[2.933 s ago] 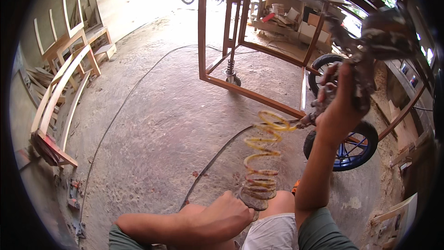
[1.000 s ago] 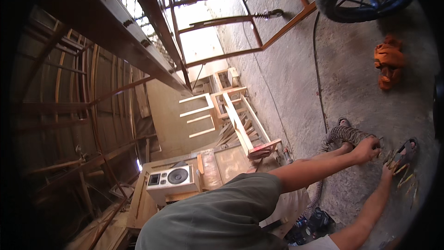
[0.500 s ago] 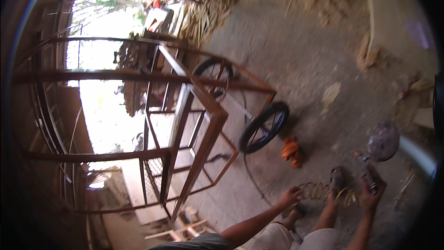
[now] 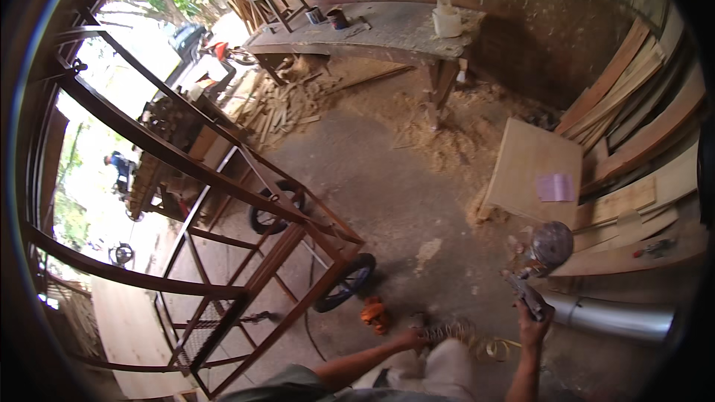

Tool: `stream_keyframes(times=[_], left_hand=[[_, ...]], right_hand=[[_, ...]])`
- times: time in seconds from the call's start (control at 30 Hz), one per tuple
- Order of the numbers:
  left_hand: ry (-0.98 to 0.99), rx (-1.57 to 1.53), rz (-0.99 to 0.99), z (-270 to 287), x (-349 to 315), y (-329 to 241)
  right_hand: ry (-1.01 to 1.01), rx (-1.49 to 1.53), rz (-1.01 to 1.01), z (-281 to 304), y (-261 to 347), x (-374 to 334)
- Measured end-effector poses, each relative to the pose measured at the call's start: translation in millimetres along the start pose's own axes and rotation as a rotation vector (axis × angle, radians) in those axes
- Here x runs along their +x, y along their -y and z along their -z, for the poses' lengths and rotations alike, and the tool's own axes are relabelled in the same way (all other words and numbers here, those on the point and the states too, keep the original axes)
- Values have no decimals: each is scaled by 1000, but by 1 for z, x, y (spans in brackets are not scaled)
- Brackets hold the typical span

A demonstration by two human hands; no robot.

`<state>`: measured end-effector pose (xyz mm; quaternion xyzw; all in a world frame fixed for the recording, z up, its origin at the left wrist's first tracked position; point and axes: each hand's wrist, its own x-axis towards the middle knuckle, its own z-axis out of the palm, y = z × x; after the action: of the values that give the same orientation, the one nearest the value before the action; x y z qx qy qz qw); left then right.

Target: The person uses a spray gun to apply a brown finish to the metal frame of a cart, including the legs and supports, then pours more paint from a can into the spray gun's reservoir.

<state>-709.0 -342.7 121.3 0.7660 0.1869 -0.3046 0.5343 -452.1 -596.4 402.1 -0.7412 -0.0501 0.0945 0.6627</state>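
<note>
My right hand [image 4: 535, 321] is wrapped round the grip of a spray gun [image 4: 524, 292] with a round, paint-stained cup [image 4: 553, 244] at its far end. A coiled yellowish air hose [image 4: 456, 332] stretches between my hands. At the hose's left end my left hand [image 4: 412, 339] is closed on it. To my left stands a reddish-brown metal cart frame [image 4: 246, 292] with spoked wheels; its nearer wheel [image 4: 345, 283] has a black tyre. An orange crumpled-looking object [image 4: 374, 316] lies on the floor beside that wheel.
A workbench [image 4: 372, 30] at the back carries cans, a small wooden stool and a white container. Wood scraps [image 4: 272, 108] and sawdust [image 4: 432, 115] cover floor around it. At right are a plywood sheet [image 4: 521, 164], leaning boards [image 4: 625, 89] and a silvery metal tube [image 4: 614, 318].
My view has swung up and to the right, bringing the workbench and boards into sight. My right hand still holds the spray gun, and my left hand stays at the coiled hose.
</note>
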Motion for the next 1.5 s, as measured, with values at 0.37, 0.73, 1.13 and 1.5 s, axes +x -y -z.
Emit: stream_keyframes(times=[0.37, 0.73, 1.13, 1.5], left_hand=[[-200, 334, -305, 190, -3, -270], [-1074, 272, -613, 426, -59, -507], [-1060, 373, -495, 664, 37, -477], [-1290, 159, -368, 951, 181, -508]], right_hand=[[190, -143, 60, -27, 88, 144], [798, -189, 141, -143, 139, 352], [1153, -372, 329, -382, 162, 515], [915, -287, 311, -546, 182, 715]])
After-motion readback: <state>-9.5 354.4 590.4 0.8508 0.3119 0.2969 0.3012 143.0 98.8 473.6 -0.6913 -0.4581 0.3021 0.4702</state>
